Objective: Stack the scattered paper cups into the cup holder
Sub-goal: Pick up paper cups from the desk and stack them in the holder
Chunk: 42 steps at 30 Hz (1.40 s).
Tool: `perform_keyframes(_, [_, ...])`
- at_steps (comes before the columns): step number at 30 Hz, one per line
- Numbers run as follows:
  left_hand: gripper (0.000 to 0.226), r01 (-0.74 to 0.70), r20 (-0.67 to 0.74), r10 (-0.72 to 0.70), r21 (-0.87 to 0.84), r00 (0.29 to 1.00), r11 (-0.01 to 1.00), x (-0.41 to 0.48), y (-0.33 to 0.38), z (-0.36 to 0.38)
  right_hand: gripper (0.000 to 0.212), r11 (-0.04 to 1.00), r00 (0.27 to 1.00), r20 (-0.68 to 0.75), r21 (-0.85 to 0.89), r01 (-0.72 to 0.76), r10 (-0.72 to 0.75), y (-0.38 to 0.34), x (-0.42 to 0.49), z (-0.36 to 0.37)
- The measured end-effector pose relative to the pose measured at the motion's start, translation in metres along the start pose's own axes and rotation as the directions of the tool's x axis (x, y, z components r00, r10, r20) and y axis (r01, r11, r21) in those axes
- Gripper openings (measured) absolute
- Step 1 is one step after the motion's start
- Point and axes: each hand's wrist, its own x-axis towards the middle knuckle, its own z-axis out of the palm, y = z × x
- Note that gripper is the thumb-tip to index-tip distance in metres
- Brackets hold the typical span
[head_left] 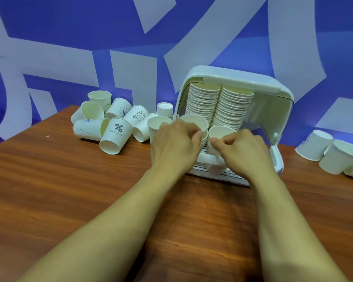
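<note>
The white cup holder (pixel 238 78) stands at the back of the wooden table, its lid raised, with two long rows of stacked cups (pixel 218 104) inside. My left hand (pixel 175 145) grips a short stack of cups (pixel 194 120) at the front of the left row. My right hand (pixel 243 149) pinches a single cup (pixel 220 132) at the front of the right row. Loose paper cups (pixel 114 127) lie in a heap to the left, one marked "NICE DAY".
More loose cups (pixel 332 155) lie on their sides at the right edge of the table. The wooden table (pixel 59 190) runs up to a blue and white wall. The holder's slatted base (pixel 216 171) pokes out between my hands.
</note>
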Motion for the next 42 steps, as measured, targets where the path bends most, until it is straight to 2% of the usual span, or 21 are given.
perform_keyframes(3, [0.022, 0.040, 0.085, -0.041, 0.011, 0.996, 0.999, -0.004, -0.008, 0.010, 0.048, 1.000, 1.000, 0.004, 0.025, -0.007, 0.007, 0.001, -0.001, 0.000])
perform_keyframes(10, [0.024, -0.017, 0.080, 0.012, 0.060, 0.997, 0.998, -0.006, -0.014, 0.018, 0.052, 0.999, 1.000, -0.024, 0.036, 0.007, -0.006, 0.007, 0.003, 0.005])
perform_keyframes(14, [0.026, -0.046, 0.027, 0.045, 0.025, 0.999, 0.999, -0.015, -0.013, 0.020, 0.039, 0.998, 1.000, -0.017, 0.055, 0.009, -0.008, 0.008, 0.005, 0.004])
perform_keyframes(16, [0.037, -0.056, -0.061, 0.056, 0.012, 0.997, 0.998, -0.018, -0.013, 0.018, 0.031, 0.997, 0.995, -0.104, 0.075, -0.001, 0.009, 0.006, 0.006, 0.003])
perform_keyframes(18, [0.044, -0.055, -0.166, 0.058, 0.020, 0.984, 0.998, -0.017, -0.014, 0.011, 0.034, 0.992, 0.962, -0.271, 0.123, 0.012, 0.022, 0.003, 0.006, -0.002])
perform_keyframes(20, [0.040, 0.001, -0.264, -0.008, -0.026, 0.964, 1.000, -0.012, -0.023, -0.001, 0.035, 0.980, 0.922, -0.386, 0.195, 0.048, 0.031, -0.003, 0.005, -0.009])
perform_keyframes(22, [0.032, 0.110, -0.292, -0.121, -0.053, 0.949, 0.992, -0.006, -0.039, -0.016, 0.033, 0.958, 0.909, -0.414, 0.274, 0.083, 0.039, -0.012, 0.003, -0.014])
perform_keyframes(24, [0.030, 0.212, -0.235, -0.191, 0.066, 0.953, 0.975, 0.004, -0.061, -0.032, 0.028, 0.938, 0.913, -0.408, 0.326, 0.117, 0.028, -0.023, 0.000, -0.013])
perform_keyframes(26, [0.031, 0.234, -0.114, -0.213, 0.221, 0.970, 0.947, 0.021, -0.083, -0.050, 0.024, 0.926, 0.919, -0.394, 0.347, 0.149, 0.000, -0.034, -0.004, -0.009])
perform_keyframes(29, [0.034, 0.175, 0.051, -0.222, 0.459, 0.974, 0.871, 0.053, -0.109, -0.072, 0.021, 0.925, 0.920, -0.387, 0.326, 0.195, -0.057, -0.044, -0.009, -0.005])
perform_keyframes(32, [0.040, 0.072, 0.176, -0.247, 0.660, 0.953, 0.748, 0.071, -0.125, -0.076, 0.018, 0.922, 0.920, -0.382, 0.321, 0.218, -0.084, -0.047, -0.010, -0.005])
perform_keyframes(34, [0.043, 0.046, 0.251, -0.303, 0.696, 0.919, 0.717, 0.079, -0.133, -0.073, 0.017, 0.914, 0.921, -0.381, 0.338, 0.225, -0.086, -0.047, -0.011, -0.007])
perform_keyframes(37, [0.046, 0.039, 0.343, -0.357, 0.672, 0.869, 0.740, 0.086, -0.138, -0.069, 0.019, 0.913, 0.917, -0.392, 0.344, 0.221, -0.075, -0.044, -0.010, -0.009])
perform_keyframes(42, [0.039, -0.002, 0.362, -0.313, 0.656, 0.878, 0.754, 0.083, -0.134, -0.068, 0.018, 0.920, 0.915, -0.397, 0.331, 0.211, -0.067, -0.041, -0.007, -0.009])
